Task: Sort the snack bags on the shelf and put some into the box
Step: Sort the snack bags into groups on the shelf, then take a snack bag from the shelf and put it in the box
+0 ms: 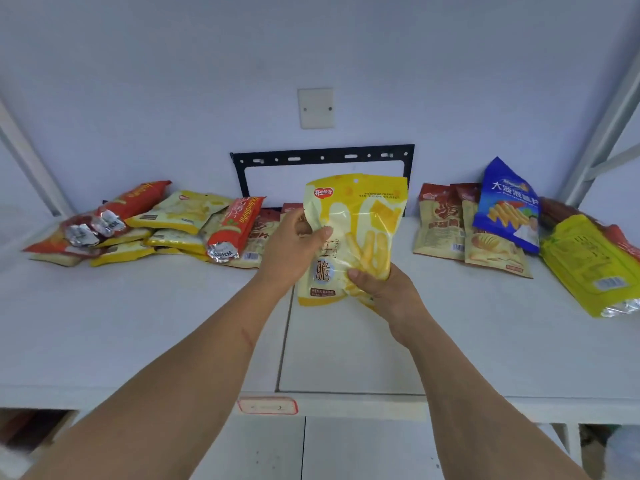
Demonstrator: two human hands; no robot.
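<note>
A yellow and white snack bag (360, 220) is held upright above the middle of the white shelf (138, 323). My left hand (294, 247) grips its left edge, thumb across the front. My right hand (377, 289) grips its lower right corner from below. To the left lies a heap of yellow bags (180, 211) and red bags (138, 199). To the right stand tan bags (440, 220), a blue bag (509, 206) leaning on them, and a large yellow-green bag (585, 261). No box is in view.
A black metal bracket (322, 157) and a white wall plate (316, 108) sit on the wall behind the shelf. Grey shelf uprights (602, 133) frame both sides. A red-edged label (267, 406) marks the shelf's front edge. A lower level shows below.
</note>
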